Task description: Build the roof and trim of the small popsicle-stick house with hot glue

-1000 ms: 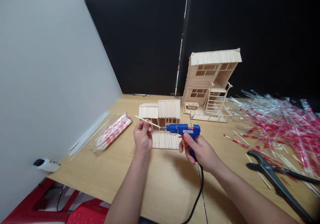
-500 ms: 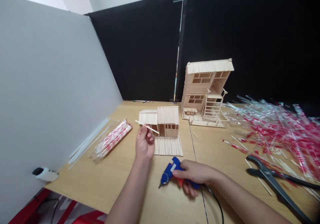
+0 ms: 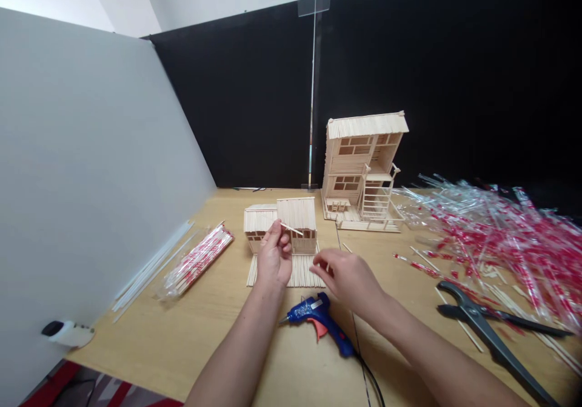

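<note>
My left hand (image 3: pixel 275 255) is closed in a pinch on a short wooden stick (image 3: pixel 292 229), which points right and slightly down. Behind the stick stands a small stick house (image 3: pixel 296 213), partly hidden by that hand. My right hand (image 3: pixel 348 276) hovers near the right edge of the house's slatted deck (image 3: pixel 304 273), fingers loosely bent and apart, with nothing visible in them. Just below it, a blue glue gun (image 3: pixel 321 317) with an orange trigger lies on the table, nozzle to the left, its cord running toward the front.
A taller two-storey stick house (image 3: pixel 352 164) stands at the back. Left are a bag of wrapped chopsticks (image 3: pixel 195 261), white glue sticks (image 3: pixel 152 270) and a white bottle (image 3: pixel 68 333). Crumpled red-and-clear wrappers (image 3: pixel 504 243) and large shears (image 3: pixel 482 322) lie on the right.
My right hand has let go of the glue gun and moved up toward the deck. My left hand has shifted right with the stick, while the whole view has turned slightly.
</note>
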The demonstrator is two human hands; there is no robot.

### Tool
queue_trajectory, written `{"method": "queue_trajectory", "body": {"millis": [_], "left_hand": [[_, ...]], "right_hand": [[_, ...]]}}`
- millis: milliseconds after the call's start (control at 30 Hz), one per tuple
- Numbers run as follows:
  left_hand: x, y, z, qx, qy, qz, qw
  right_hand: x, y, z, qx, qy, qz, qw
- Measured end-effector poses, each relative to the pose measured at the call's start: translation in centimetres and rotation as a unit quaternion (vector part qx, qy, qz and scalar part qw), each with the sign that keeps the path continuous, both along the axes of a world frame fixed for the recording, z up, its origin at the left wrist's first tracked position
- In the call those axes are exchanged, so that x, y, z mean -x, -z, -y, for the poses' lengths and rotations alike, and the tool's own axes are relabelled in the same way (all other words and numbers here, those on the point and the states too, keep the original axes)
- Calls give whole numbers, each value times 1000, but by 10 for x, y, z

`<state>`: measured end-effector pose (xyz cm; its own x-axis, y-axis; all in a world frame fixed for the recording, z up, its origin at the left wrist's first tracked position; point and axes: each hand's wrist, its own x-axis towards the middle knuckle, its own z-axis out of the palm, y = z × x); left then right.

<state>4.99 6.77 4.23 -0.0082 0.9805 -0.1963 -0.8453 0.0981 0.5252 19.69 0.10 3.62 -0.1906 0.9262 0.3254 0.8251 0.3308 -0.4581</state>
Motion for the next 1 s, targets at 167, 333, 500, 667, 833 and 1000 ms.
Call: {"method": "queue_trajectory", "body": {"millis": [167,333,500,667,833,1000], "left_hand": [[-10,-7,6,33,8,37,999],[-14,-10,10,51,12,67,996],[-17,-11,12,49,10,71,996],[-20,-12,13,49,3,65,997],[-21,-15,13,49,-2,55,997],[-21,-16,14,41,-7,52,998]], "right_hand": [[-2,-17,-22,-258,-38,-158,952],[4,-11,-30,-321,-61,-168,930],[5,-5,-32,-346,-50,-155,924],[4,-4,-33,-336,-37,-150,929],[5,-2,-33,-326,-20,-149,933],[6,-3,-37,-340,-19,-137,930]]}}
